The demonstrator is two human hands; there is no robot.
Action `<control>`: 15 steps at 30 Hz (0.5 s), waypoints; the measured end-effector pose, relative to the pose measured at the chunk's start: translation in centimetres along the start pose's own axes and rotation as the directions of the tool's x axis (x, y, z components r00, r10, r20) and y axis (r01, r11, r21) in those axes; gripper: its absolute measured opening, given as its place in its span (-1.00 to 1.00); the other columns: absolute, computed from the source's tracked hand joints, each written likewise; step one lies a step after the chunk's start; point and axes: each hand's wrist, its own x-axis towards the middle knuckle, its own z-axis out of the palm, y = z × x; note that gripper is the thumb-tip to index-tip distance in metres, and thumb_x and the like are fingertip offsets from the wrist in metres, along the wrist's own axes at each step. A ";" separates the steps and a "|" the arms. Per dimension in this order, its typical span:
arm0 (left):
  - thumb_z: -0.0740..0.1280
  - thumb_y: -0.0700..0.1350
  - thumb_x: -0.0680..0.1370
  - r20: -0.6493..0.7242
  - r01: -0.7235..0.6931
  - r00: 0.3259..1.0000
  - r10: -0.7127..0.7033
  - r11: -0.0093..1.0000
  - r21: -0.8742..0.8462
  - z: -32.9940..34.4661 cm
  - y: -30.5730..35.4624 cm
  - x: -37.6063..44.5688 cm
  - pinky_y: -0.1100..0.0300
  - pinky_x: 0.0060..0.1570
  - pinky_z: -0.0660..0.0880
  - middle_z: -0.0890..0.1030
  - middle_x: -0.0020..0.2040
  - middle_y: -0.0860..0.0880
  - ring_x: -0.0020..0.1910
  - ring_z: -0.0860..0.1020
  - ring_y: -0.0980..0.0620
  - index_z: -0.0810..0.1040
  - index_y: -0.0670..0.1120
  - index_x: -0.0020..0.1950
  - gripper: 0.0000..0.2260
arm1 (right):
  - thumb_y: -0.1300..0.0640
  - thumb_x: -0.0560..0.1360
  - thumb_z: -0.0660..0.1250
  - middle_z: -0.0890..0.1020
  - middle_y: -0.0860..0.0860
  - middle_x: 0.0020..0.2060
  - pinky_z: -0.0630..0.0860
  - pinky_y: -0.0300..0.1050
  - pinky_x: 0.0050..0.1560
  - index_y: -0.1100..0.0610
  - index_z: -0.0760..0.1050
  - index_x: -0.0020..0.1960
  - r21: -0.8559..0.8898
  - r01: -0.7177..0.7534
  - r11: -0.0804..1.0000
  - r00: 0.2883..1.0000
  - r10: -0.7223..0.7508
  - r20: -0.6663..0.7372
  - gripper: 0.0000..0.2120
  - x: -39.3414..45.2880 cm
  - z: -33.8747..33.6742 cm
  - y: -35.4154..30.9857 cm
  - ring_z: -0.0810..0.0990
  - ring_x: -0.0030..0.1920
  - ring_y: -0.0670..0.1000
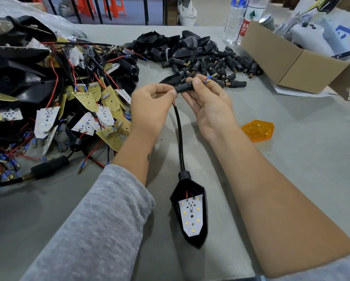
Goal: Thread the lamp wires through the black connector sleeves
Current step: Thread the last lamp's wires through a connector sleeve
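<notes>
Above the grey tabletop (291, 159), the right hand (208, 102) is gripping a black connector sleeve (185, 88), with wire tips (207, 79) poking out past its fingers. The left hand (149, 106) is pinching the sleeve's near end, where the black lamp wires (180, 134) are entering; they are trailing down to the lamp housing (190, 211) lying between the forearms.

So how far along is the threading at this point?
Done: wire tips already poke out the far end of the sleeve. In hand: right hand grips that sleeve, left hand pinches the wire at its mouth; the lamp hangs below. Left: a pile of sleeves and a heap of wired boards.
</notes>
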 end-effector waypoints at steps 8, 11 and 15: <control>0.45 -0.21 0.49 0.020 0.011 1.000 -0.014 0.995 0.103 0.4 -0.2 -0.1 0.12 -0.15 0.61 0.67 -0.22 -0.05 -0.24 0.65 0.02 0.59 -0.02 -0.13 -0.90 | 0.42 0.52 0.32 0.62 0.13 -0.13 0.61 -0.13 0.04 0.22 0.48 0.00 0.043 0.004 0.999 0.998 -0.001 -0.058 -0.85 0.0 -0.1 -0.2 0.61 -0.03 0.08; 0.44 -0.26 0.49 0.044 -0.069 0.997 0.064 0.990 0.122 0.4 -0.2 -0.2 0.26 -0.23 0.55 0.64 -0.31 0.03 -0.33 0.59 0.12 0.62 0.02 -0.18 -0.83 | 0.39 0.53 0.32 0.61 0.10 -0.14 0.60 -0.19 0.03 0.18 0.50 -0.02 -0.023 0.000 1.000 0.999 -0.001 -0.035 -0.86 -0.1 -0.2 -0.1 0.61 -0.05 0.04; 0.44 -0.25 0.50 0.062 -0.096 0.994 0.087 0.982 0.161 0.5 -0.1 -0.3 0.30 -0.17 0.55 0.63 -0.29 0.08 -0.31 0.58 0.17 0.62 0.02 -0.16 -0.84 | 0.27 0.55 0.34 0.61 0.02 -0.18 0.50 -0.29 -0.21 0.08 0.52 -0.04 -0.135 -0.012 0.991 1.000 0.010 -0.013 -0.89 -0.3 -0.2 0.0 0.57 -0.19 -0.05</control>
